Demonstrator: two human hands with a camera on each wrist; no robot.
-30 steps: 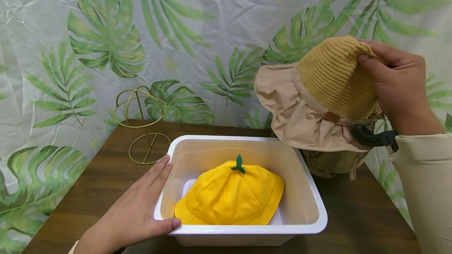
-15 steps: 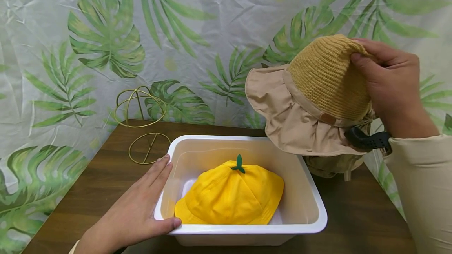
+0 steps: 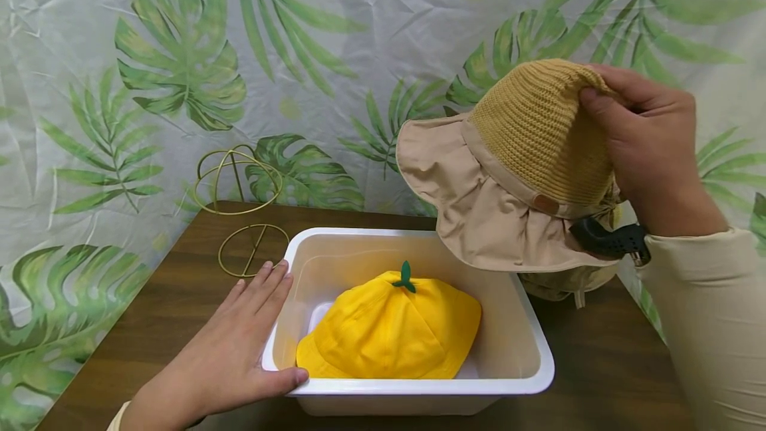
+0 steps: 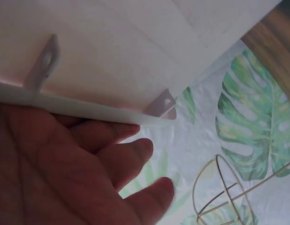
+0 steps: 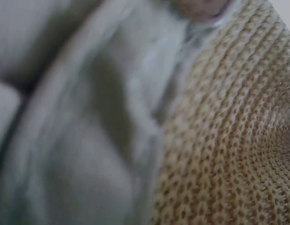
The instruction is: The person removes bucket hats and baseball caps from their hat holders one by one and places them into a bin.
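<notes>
In the head view my right hand (image 3: 649, 142) pinches the top of a sun hat (image 3: 532, 132) with a tan knitted crown and a wide beige cloth brim. The brim hangs over the back right corner of a white plastic bin (image 3: 535, 358). The right wrist view is filled by the hat's knit (image 5: 219, 140) and blurred brim. My left hand (image 3: 221, 351) rests on the bin's left rim, fingers straight, thumb at the front corner. From below, the left wrist view shows that hand (image 4: 79, 164) against the rim. Inside the bin lies a yellow cap (image 3: 389, 331) with a green sprout on top.
A gold wire stand (image 3: 239, 178) is on the dark wooden table (image 3: 155, 311), behind and left of the bin. Behind the held hat, another beige fabric item (image 3: 550, 286) is mostly hidden. A leaf-patterned cloth (image 3: 311, 85) hangs at the back.
My right hand has carried the sun hat leftward, so its brim now reaches farther over the bin's back right corner. The left hand stays at the rim, its fingers slightly more spread.
</notes>
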